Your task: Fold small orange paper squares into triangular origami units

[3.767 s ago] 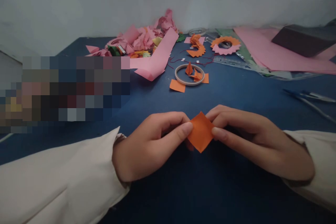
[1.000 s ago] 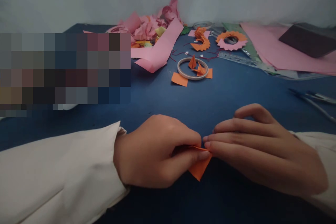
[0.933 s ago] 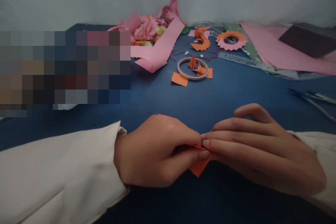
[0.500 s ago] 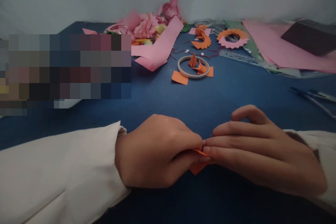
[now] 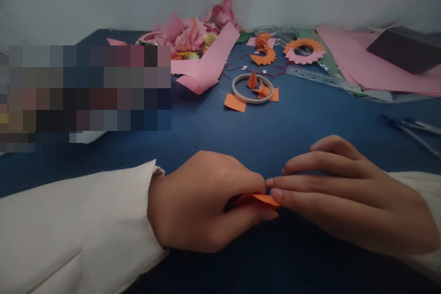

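A small piece of orange paper (image 5: 264,199) is pinched between both my hands just above the blue tabletop (image 5: 296,119). Only a thin folded edge of it shows between the fingertips. My left hand (image 5: 206,202) curls round it, thumb under and forefinger on top. My right hand (image 5: 344,193) meets it from the right with its fingers pressed together on the paper's edge. Both wrists wear white sleeves.
Behind the hands lie a tape ring (image 5: 252,87) with small folded orange pieces, a flat orange square (image 5: 235,102), a pink paper strip (image 5: 210,64), a heap of pink scraps (image 5: 193,32), orange-pink rosettes (image 5: 303,50), pink sheets (image 5: 365,64), a dark box (image 5: 403,48) and scissors (image 5: 409,128).
The orange square, held open as a diamond at first, has been folded down; its lower point shrank from view until only a thin edge shows. Both hands stayed in place.
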`<state>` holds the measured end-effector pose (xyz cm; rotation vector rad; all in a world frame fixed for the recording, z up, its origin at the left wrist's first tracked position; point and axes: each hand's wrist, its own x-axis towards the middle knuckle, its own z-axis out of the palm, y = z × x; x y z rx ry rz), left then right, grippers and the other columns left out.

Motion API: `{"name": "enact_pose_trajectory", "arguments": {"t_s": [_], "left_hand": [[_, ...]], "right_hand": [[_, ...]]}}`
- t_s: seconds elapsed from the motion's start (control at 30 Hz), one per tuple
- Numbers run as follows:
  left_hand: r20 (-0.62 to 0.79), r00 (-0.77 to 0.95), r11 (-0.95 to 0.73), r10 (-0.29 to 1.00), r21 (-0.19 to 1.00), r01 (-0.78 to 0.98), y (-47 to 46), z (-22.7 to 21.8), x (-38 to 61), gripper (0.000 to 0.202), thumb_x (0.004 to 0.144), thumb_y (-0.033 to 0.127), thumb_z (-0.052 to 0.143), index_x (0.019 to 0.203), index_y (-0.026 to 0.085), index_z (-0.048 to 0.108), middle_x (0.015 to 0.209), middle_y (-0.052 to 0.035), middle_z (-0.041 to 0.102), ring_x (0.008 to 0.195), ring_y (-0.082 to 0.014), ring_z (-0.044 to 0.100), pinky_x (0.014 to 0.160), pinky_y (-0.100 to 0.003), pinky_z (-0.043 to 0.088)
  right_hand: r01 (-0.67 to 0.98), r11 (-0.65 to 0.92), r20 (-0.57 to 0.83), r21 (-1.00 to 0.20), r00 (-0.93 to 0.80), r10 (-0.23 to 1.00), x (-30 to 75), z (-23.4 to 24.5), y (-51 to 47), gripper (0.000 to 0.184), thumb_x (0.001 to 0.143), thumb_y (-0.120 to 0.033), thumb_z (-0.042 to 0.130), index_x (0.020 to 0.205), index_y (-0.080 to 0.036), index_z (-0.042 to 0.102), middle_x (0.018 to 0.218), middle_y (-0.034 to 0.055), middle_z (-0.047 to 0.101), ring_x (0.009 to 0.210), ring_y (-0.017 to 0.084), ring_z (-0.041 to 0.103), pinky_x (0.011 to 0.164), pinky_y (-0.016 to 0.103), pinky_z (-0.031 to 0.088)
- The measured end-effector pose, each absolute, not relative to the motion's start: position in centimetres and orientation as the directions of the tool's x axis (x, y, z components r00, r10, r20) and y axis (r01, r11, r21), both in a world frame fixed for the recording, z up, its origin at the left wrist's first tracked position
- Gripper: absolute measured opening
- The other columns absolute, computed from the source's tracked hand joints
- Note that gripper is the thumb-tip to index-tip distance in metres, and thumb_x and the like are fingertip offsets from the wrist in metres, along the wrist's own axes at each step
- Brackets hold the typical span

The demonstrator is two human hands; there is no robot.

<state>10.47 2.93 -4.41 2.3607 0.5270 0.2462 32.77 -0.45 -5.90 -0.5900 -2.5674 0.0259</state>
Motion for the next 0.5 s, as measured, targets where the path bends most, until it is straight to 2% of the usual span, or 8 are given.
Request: {"name": "enact_pose_trajectory", "arguments": {"t_s": [0.17,0.33,0.43,0.5], "left_hand": [[0.000,0.910,-0.622,0.415,0.729,0.284,3.01,-4.42,10.37,0.018,0.084,0.010,0.046,0.074,0.014,0.060,0.065,0.0031,0.059,0.060,-0.0067,0.051,0.061,-0.018,0.036],[0.006,0.899,-0.618,0.438,0.728,0.296,3.03,-4.43,10.42,0.021,0.088,0.017,0.045,0.074,0.013,0.060,0.065,0.0016,0.060,0.059,-0.0076,0.051,0.060,-0.019,0.036],[0.005,0.908,-0.608,0.418,0.745,0.276,3.03,-4.34,10.46,0.021,0.089,0.014,0.043,0.076,0.014,0.059,0.066,0.0025,0.059,0.060,-0.0065,0.051,0.062,-0.017,0.037],[-0.007,0.906,-0.601,0.424,0.746,0.287,3.01,-4.27,10.48,0.022,0.090,0.018,0.043,0.076,0.014,0.060,0.065,0.0025,0.059,0.060,-0.0066,0.051,0.061,-0.018,0.037]], "right_hand": [[0.406,0.903,0.486,-0.139,-0.767,0.420,32.52,-6.09,-0.44,0.013,0.090,-0.012,0.048,0.095,-0.014,0.060,0.093,0.0011,0.071,0.088,0.016,0.057,0.074,0.036,0.040],[0.446,0.880,0.524,-0.163,-0.717,0.460,32.01,-6.55,-0.52,0.008,0.088,-0.011,0.051,0.083,-0.017,0.055,0.080,0.0006,0.069,0.074,0.014,0.057,0.071,0.036,0.041],[0.471,0.855,0.492,-0.217,-0.703,0.513,31.84,-6.62,-0.54,0.005,0.087,-0.012,0.053,0.086,-0.016,0.055,0.081,0.0015,0.068,0.071,0.013,0.057,0.067,0.034,0.042],[0.479,0.849,0.471,-0.223,-0.710,0.524,31.85,-6.57,-0.47,0.006,0.089,-0.013,0.050,0.090,-0.016,0.055,0.082,0.0020,0.068,0.071,0.013,0.058,0.066,0.034,0.042]]}}
